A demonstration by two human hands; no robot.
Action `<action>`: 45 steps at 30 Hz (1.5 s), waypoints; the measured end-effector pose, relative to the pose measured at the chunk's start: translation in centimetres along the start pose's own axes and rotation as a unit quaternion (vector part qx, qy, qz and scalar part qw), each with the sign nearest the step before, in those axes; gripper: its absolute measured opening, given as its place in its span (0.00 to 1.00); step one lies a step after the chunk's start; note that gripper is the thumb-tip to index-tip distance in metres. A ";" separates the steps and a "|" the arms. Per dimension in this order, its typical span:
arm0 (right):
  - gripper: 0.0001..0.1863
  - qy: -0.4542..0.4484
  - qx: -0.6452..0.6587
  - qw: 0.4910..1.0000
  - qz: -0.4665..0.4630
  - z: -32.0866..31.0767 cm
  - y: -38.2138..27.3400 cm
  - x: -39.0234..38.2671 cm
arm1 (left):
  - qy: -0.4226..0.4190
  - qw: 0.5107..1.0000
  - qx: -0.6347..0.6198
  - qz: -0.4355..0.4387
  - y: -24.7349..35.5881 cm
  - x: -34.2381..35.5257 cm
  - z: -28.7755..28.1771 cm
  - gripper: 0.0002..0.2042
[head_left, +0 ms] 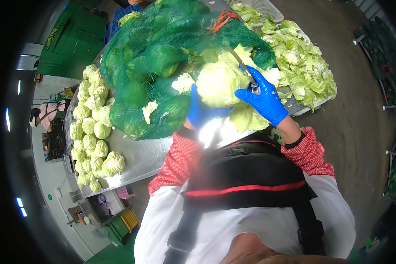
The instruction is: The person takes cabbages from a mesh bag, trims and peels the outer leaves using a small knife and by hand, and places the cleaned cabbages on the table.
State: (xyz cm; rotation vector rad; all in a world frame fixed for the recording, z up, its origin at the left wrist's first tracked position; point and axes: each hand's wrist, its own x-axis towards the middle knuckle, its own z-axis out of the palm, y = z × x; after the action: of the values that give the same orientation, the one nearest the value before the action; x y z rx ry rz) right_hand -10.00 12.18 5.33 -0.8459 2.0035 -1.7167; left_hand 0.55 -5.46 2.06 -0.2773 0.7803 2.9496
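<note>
Trimming underway. L hand point(201, 111) cups cabbage head point(219, 83) over steel table point(141, 154); R hand point(263, 97) fist-tight on knife point(242, 66). Trimmed heads point(92, 132) stacked left, leaf scraps point(303, 61) right (big pile). Green mesh sack point(154, 66) mostly full, so plenty left.

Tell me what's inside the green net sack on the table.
The green net sack holds cabbage heads, visible through the mesh as rounded green shapes. How many there are, and any beneath the top layer, can't be seen.

Single head-worn fisheye view, aimed steeply down over the wearer's chest, close to the steel table point(141, 156); edges bend outward.
</note>
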 end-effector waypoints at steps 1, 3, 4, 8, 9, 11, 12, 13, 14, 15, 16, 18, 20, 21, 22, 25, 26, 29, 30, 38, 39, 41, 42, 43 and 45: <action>0.33 -0.016 0.024 0.999 0.045 -0.1 0.1 0.0 | -0.001 1.000 0.000 0.000 0.2 -0.1 0.2 0.40; 0.31 -0.003 0.011 1.000 0.019 0.8 0.8 -0.3 | 0.099 0.974 0.183 0.087 0.6 -0.2 0.4 0.36; 0.28 0.010 -0.001 1.000 -0.006 1.3 1.0 -0.4 | 0.097 0.983 0.135 0.072 0.6 0.0 -0.2 0.32; 0.18 0.044 0.102 0.994 -0.009 2.7 2.4 -0.9 | 0.133 0.988 -0.027 0.079 -0.9 -0.4 -0.1 0.30; 0.18 0.038 0.102 0.994 -0.009 2.6 2.2 -0.9 | 0.116 0.989 -0.026 0.091 -1.1 -0.3 -0.9 0.29; 0.15 -0.081 -0.016 0.997 0.001 1.8 1.9 -1.1 | 0.103 0.988 -0.026 0.109 -1.3 -0.6 -2.3 0.29; 0.12 -0.045 0.098 0.994 -0.014 2.3 2.2 -1.1 | 0.107 0.987 -0.021 0.115 -1.2 -0.5 -2.3 0.28; 0.12 -0.045 0.097 0.994 -0.014 1.3 2.2 -1.1 | 0.111 0.986 -0.016 0.122 -1.1 -0.5 -2.3 0.28; 0.10 -0.020 0.128 0.988 0.080 -0.2 1.9 -0.8 | 0.110 0.986 -0.017 0.122 -1.1 -0.5 -2.1 0.28; 0.08 0.005 0.159 0.972 0.173 -1.3 1.1 -0.6 | 0.129 0.980 -0.029 0.150 -1.1 -0.8 -1.5 0.27; 0.08 0.052 0.092 0.982 0.157 -2.3 2.8 0.1 | 0.147 0.972 -0.040 0.177 -1.2 -0.9 -0.9 0.26; 0.10 0.094 0.000 0.992 0.089 -2.2 5.2 0.7 | 0.142 0.934 0.209 0.251 -1.5 -1.2 -0.1 0.26; 0.23 0.032 -0.060 0.994 0.089 -0.2 2.8 0.1 | 0.129 0.831 0.443 0.309 -1.6 -0.8 -0.1 0.26; 0.27 -0.002 -0.098 0.994 0.057 0.7 2.3 -0.1 | 0.154 0.899 0.311 0.266 -1.6 -0.6 -0.1 0.26; 0.31 -0.033 -0.107 0.991 0.072 1.5 1.2 -0.2 | 0.176 0.945 0.172 0.217 -1.5 -0.5 0.0 0.32; 0.32 -0.057 -0.059 0.991 0.110 3.2 0.8 -0.3 | 0.196 0.944 0.134 0.229 -2.2 0.1 0.0 0.29; 0.30 -0.050 -0.003 0.990 0.135 3.6 1.2 -0.4 | 0.195 0.944 0.135 0.230 -2.2 0.2 0.0 0.29; 0.21 -0.030 0.185 0.962 0.198 3.9 1.5 -1.1 | 0.181 0.955 0.059 0.226 -2.2 0.1 0.3 0.27; 0.12 -0.041 0.250 0.944 0.211 3.8 1.4 -1.1 | 0.177 0.958 0.034 0.224 -2.2 -0.1 0.3 0.27; 0.12 0.064 0.422 0.902 0.071 -2.3 -2.0 1.6 | 0.128 0.975 -0.082 0.159 -1.2 -1.4 -0.3 0.28; 0.14 0.119 0.377 0.916 0.074 -2.9 -2.0 2.4 | 0.122 0.977 -0.091 0.149 -1.2 -1.3 -0.3 0.28; 0.19 0.159 0.136 0.976 0.056 -2.4 -0.4 3.0 | 0.107 0.979 -0.110 0.134 -1.1 -1.5 -0.3 0.30; 0.26 0.152 0.161 0.975 -0.008 -0.7 1.0 2.7 | 0.097 0.980 -0.126 0.121 -1.1 -1.4 -0.1 0.30; 0.32 0.095 -0.025 0.995 -0.012 0.3 2.0 1.6 | 0.089 0.980 -0.141 0.113 -1.1 -1.6 0.1 0.31; 0.39 -0.026 -0.144 0.989 0.010 2.2 0.2 -0.4 | 0.083 0.978 -0.155 0.114 -1.0 -2.1 0.4 0.32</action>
State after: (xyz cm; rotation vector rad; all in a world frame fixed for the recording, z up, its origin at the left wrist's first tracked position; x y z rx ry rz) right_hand -8.31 10.79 4.66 -0.9469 2.2490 -1.3979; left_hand 2.66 -4.47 2.31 -0.4901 0.3837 3.2972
